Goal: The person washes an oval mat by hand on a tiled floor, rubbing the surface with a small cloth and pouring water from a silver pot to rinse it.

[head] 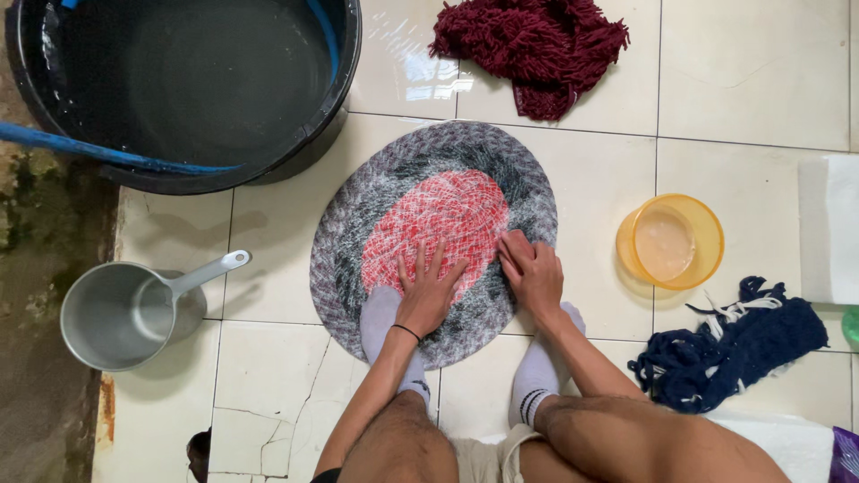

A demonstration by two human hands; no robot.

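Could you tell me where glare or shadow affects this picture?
Head view: window glare on the glossy white floor tiles near the maroon yarn mop head; soft shadows beside the grey metal ladle pot and black water tub; focus sharp throughout.

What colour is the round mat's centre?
Red with white flecks, ringed by mottled grey-black, on the round mat; the head view shows it.

Soft, even daylight fills the view, sharp throughout. Glare streaks the glossy white floor tiles (420, 80) just right of the round black water tub (344, 54), which throws a faint shadow toward its lower right.
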